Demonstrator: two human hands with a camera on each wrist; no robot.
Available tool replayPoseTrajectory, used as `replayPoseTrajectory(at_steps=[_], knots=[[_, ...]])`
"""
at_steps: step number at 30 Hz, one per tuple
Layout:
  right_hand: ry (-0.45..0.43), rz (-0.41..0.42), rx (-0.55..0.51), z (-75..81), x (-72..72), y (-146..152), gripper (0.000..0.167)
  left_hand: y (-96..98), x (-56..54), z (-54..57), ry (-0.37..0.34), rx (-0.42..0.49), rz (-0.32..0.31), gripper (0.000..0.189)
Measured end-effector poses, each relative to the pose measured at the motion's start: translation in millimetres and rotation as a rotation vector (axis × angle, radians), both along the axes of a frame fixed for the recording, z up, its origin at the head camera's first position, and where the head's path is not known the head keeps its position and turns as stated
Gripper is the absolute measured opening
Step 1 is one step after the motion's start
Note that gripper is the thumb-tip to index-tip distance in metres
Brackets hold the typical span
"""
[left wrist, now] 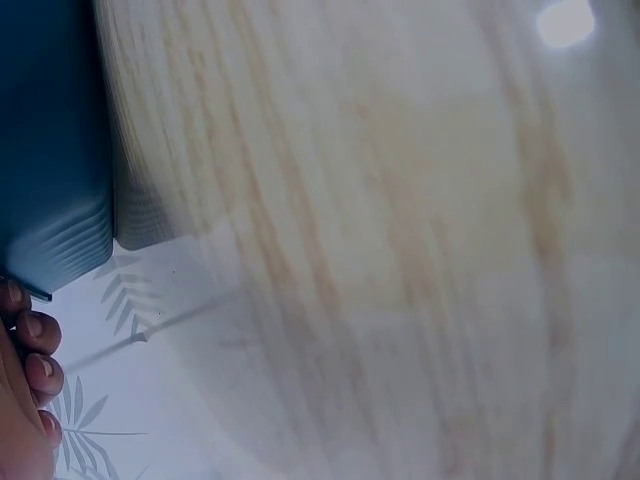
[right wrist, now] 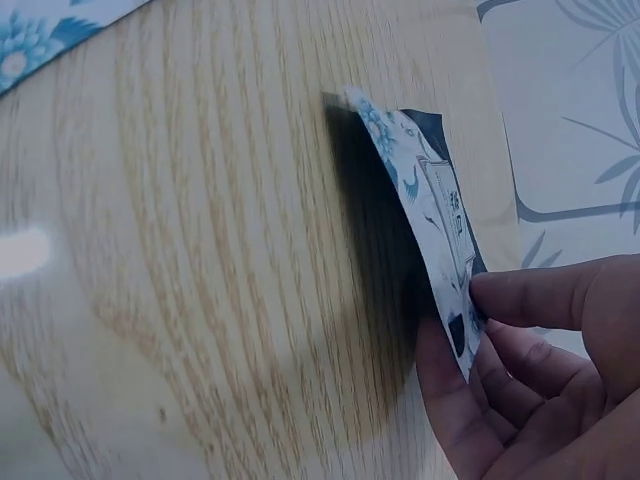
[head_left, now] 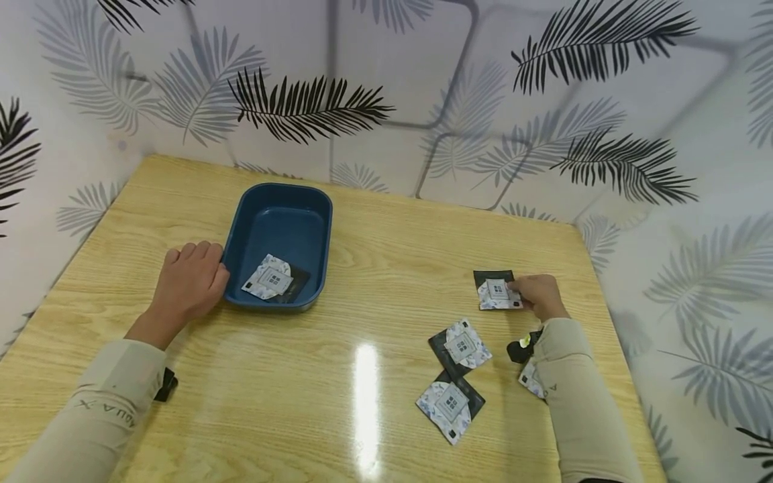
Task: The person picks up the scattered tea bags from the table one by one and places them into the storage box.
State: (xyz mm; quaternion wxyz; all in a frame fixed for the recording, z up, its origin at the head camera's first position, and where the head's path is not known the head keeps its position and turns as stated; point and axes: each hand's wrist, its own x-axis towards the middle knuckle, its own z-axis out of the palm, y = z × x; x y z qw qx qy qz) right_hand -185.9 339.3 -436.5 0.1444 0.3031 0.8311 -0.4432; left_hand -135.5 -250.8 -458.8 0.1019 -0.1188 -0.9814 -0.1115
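My right hand pinches a flat printed sachet by its right edge, thumb on top. The right wrist view shows this black and white packet with blue flowers tilted just off the wood, fingers beneath it. At the left, my left hand grips the rim of a blue plastic tub at its near left side; curled fingertips show by the rim in the left wrist view. Inside the tub, at its near end, lies a similar sachet with a dark one partly under it.
Two more sachets, one upper and one lower, lie touching on the wooden table. Another sachet is partly hidden under the right forearm. A patterned wall covering rises behind the table's far edge.
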Motion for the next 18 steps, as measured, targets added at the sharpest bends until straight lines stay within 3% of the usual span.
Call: replayPoseTrajectory(at_steps=[9,18], knots=[[0.014,-0.040,-0.075,4.5,-2.4,0,0.031,0.4,3.5,4.0,-0.023,0.002,-0.001,0.018],[0.059,-0.058,-0.103,11.8,-2.8,-1,0.010,2.2,2.1,2.6,-0.010,0.004,-0.004,0.018]])
